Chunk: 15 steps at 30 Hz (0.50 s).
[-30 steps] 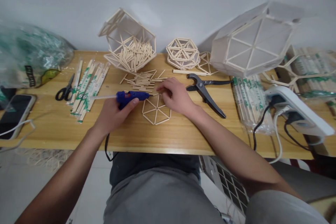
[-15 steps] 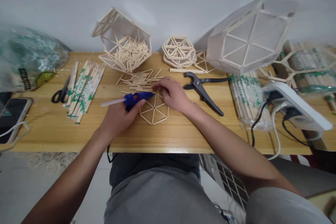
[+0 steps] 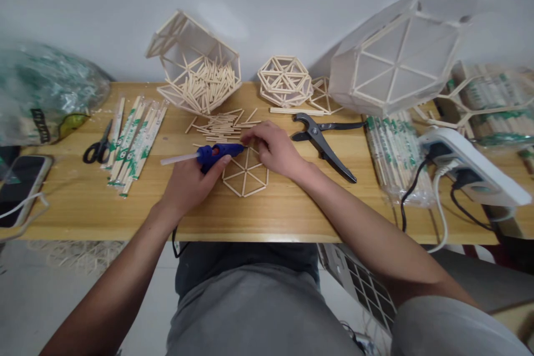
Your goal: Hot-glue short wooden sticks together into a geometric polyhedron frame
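Note:
My left hand [image 3: 187, 186] is wrapped round a blue hot glue gun [image 3: 221, 150], with a pale glue stick [image 3: 179, 159] poking out of its rear. The nozzle points right, at the upper edge of a flat hexagonal frame [image 3: 245, 169] of short wooden sticks with spokes. Just beyond the nozzle, the fingers of my right hand [image 3: 277, 150] are bent together at the frame's top; whatever lies between the fingertips is hidden. Loose cut sticks [image 3: 223, 127] lie in a pile behind the glue gun.
Farther back stand a stick-filled frame basket [image 3: 208, 86], a small stick polyhedron [image 3: 286, 80] and a large paper-covered one [image 3: 392, 61]. Black cutters [image 3: 327, 144], wrapped chopsticks [image 3: 398, 156] and a power strip [image 3: 473, 169] lie right. Scissors [image 3: 98, 147] and a phone [image 3: 23, 189] lie left.
Both hands stay nearly in place, with the glue gun at the frame's upper edge. The whole view has shifted very slightly.

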Each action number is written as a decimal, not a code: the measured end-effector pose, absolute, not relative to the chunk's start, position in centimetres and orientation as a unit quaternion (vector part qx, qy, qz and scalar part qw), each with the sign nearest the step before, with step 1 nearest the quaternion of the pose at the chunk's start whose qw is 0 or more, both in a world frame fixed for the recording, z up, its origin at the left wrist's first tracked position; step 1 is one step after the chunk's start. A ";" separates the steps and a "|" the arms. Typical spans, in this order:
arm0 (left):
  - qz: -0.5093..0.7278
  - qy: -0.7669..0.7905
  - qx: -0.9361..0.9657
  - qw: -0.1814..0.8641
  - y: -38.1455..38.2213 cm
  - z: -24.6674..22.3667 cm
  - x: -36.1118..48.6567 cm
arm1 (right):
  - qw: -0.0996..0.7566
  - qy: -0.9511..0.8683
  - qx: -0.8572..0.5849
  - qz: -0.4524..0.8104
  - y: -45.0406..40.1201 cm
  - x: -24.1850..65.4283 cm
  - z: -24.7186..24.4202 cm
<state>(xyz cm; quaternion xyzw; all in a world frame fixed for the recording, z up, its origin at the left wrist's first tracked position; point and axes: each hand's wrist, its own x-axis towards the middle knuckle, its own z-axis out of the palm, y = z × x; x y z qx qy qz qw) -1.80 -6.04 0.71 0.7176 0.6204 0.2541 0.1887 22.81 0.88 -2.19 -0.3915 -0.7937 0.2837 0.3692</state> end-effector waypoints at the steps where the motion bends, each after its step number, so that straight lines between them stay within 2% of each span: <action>1: 0.253 0.622 0.717 0.188 -6.0 0.7 -1.8 | 0.368 -0.793 -0.393 0.284 0.9 22.8 -2.2; 15: 0.257 0.621 0.714 0.198 -6.1 1.1 -1.5 | 0.374 -0.796 -0.383 0.281 0.9 22.8 -2.1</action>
